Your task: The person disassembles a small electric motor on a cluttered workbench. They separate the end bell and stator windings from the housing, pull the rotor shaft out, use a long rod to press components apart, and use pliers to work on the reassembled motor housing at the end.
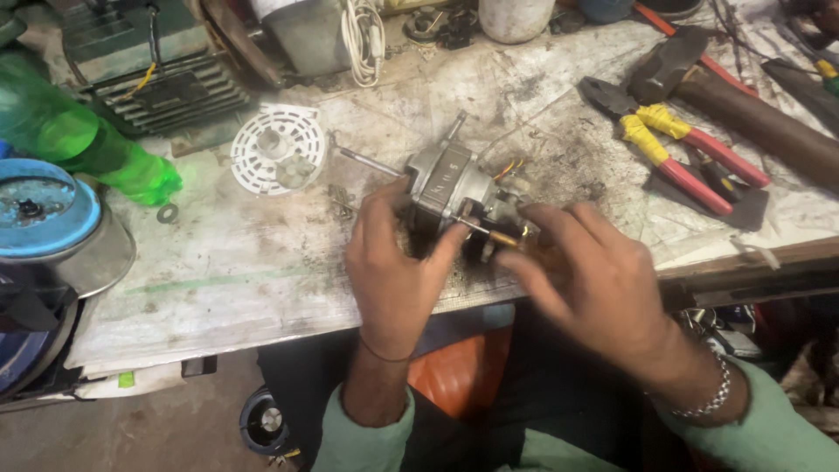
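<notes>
Motor: small grey electric motor [450, 188] lies at centre of the workbench [262, 262], near its front edge, with a bare shaft pointing toward 10 o'clock and coloured wires at its 3 o'clock end.
Left hand: left hand [398, 262] comes in from 6 o'clock; fingers and thumb are wrapped about the motor body, closed firmly on it.
Right hand: right hand [594, 271] comes in from 5 o'clock; fingertips curl in at the motor's wired end beside a small brass-coloured piece [502, 238]. Whether they pinch it, cannot tell.
Fan guard: white round slotted plastic disc [278, 149] lies at 10 o'clock of the motor, apart from it.
Pliers: red-handled pliers [673, 144] with yellow tape lie at 2 o'clock, well apart from the hands.
Hammer: wooden-handled hammer [743, 109] lies beyond the pliers, at 2 o'clock.
Bottle: green plastic bottle [79, 140] lies on its side at 9 o'clock.
Washer: small ring [167, 212] lies just beside the bottle's neck.
Cable: white coiled cable [363, 39] hangs at 12 o'clock.
</notes>
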Available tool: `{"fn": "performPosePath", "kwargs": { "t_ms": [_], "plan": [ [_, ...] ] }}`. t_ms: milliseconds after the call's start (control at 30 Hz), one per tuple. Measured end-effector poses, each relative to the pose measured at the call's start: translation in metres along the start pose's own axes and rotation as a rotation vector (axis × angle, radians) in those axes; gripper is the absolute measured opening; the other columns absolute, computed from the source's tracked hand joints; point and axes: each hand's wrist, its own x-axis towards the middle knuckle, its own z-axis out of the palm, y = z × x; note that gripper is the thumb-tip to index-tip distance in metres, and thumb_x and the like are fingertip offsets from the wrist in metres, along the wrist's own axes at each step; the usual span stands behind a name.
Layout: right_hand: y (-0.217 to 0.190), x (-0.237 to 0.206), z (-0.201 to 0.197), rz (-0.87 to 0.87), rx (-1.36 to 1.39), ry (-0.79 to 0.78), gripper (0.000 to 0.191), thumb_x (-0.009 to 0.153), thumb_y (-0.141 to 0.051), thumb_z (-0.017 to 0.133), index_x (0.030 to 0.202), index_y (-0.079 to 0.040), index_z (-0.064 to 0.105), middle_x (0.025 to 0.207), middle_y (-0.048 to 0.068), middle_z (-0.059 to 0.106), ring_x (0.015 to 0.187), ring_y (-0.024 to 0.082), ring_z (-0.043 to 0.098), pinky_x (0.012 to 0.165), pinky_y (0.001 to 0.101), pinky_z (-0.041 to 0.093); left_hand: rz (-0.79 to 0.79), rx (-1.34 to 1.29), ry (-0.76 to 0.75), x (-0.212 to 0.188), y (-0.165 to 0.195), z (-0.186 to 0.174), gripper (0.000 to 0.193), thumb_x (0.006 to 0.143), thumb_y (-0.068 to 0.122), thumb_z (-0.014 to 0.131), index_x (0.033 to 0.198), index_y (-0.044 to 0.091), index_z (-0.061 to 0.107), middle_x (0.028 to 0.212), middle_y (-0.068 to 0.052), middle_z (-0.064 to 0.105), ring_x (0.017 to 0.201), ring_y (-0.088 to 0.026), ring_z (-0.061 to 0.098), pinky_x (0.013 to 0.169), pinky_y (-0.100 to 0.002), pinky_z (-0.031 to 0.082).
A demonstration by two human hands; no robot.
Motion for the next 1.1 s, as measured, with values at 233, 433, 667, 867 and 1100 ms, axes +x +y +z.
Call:
{"fn": "performPosePath", "kwargs": {
  "t_ms": [233, 433, 667, 867, 1100],
  "plan": [
    [-0.0013, -0.004, -0.0011, -0.033, -0.083, 0.002, 0.022, 0.089, -0.017, 0.084, 0.099, -0.003, 0.069, 0.084, 0.008, 0.068, 0.067, 0.021, 0.067, 0.056, 0.0365, 0.053, -0.153, -0.213, -0.08, 0.0038, -0.007, -0.0025, 0.046, 0.079, 0.016, 0.091, 0.114, 0.001, 0.064, 0.129, -0.013, 0.07, 0.097, -0.02, 0.077, 0.086, -0.031, 0.066],
    [0.0038, -0.0019, 0.0021, 0.031, 0.076, -0.041, 0.029, 0.087, -0.021, 0.079, 0.103, 0.0, 0.066, 0.085, 0.01, 0.066, 0.065, 0.018, 0.067, 0.052, 0.0314, 0.054, -0.083, -0.181, -0.054, 0.0029, -0.0063, -0.004, 0.044, 0.08, 0.012, 0.09, 0.112, -0.001, 0.064, 0.131, -0.015, 0.068, 0.114, -0.023, 0.072, 0.092, -0.033, 0.065],
    [-0.0015, -0.0037, -0.0001, -0.031, -0.104, 0.029, 0.019, 0.089, -0.018, 0.083, 0.093, -0.006, 0.068, 0.079, 0.006, 0.067, 0.063, 0.023, 0.068, 0.054, 0.0391, 0.052, -0.099, -0.199, -0.046, 0.0039, -0.0028, -0.005, 0.043, 0.078, 0.011, 0.091, 0.11, -0.002, 0.065, 0.13, -0.015, 0.069, 0.113, -0.023, 0.073, 0.092, -0.032, 0.064],
    [-0.0019, 0.0004, -0.0007, 0.049, 0.087, -0.027, 0.031, 0.081, -0.019, 0.081, 0.098, 0.002, 0.064, 0.086, 0.012, 0.065, 0.068, 0.023, 0.067, 0.054, 0.035, 0.054, -0.065, -0.18, -0.029, 0.0056, -0.0009, -0.0064, 0.043, 0.077, 0.01, 0.092, 0.108, -0.002, 0.065, 0.127, -0.015, 0.069, 0.113, -0.024, 0.073, 0.09, -0.032, 0.063],
    [-0.0017, -0.0067, 0.0054, -0.047, -0.136, 0.026, 0.023, 0.086, -0.018, 0.084, 0.098, -0.005, 0.07, 0.081, 0.006, 0.067, 0.065, 0.025, 0.067, 0.056, 0.0394, 0.053, -0.082, -0.184, -0.028, 0.0037, -0.005, -0.0034, 0.043, 0.077, 0.012, 0.091, 0.109, -0.002, 0.066, 0.128, -0.015, 0.069, 0.113, -0.024, 0.073, 0.092, -0.032, 0.065]
  ]
}}
